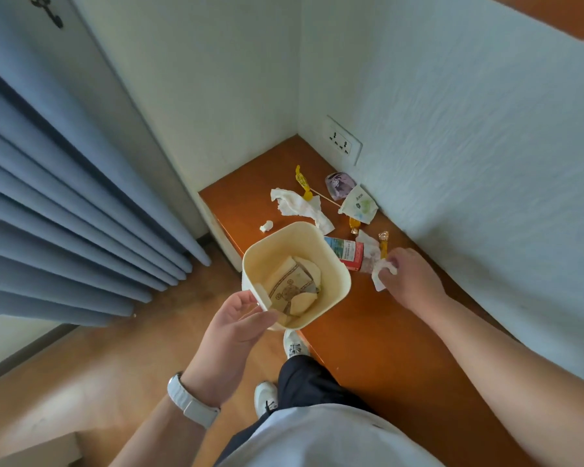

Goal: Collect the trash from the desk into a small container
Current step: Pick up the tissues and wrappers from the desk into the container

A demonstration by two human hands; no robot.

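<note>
My left hand (pixel 236 323) grips the near rim of a cream square bin (pixel 336 264), held beside the desk's front edge; paper scraps and a printed wrapper lie inside it. My right hand (pixel 410 278) rests on the orange desk (pixel 368 318), fingers closed on a crumpled white tissue (pixel 380 276). Just past the bin lies a red-and-blue labelled bottle (pixel 346 252). Farther back lie a large crumpled tissue (pixel 299 205), a yellow wrapper (pixel 302 183), a thin stick (pixel 324 197), a purple packet (pixel 339 185), a white printed packet (pixel 359 205) and orange candy wrappers (pixel 354 224).
The desk sits in a corner between two white walls, with a socket plate (pixel 343 141) on the right wall. Blue curtains (pixel 64 214) hang at the left over a wooden floor. A small white scrap (pixel 266 226) lies near the desk's left edge. My legs and shoes are below.
</note>
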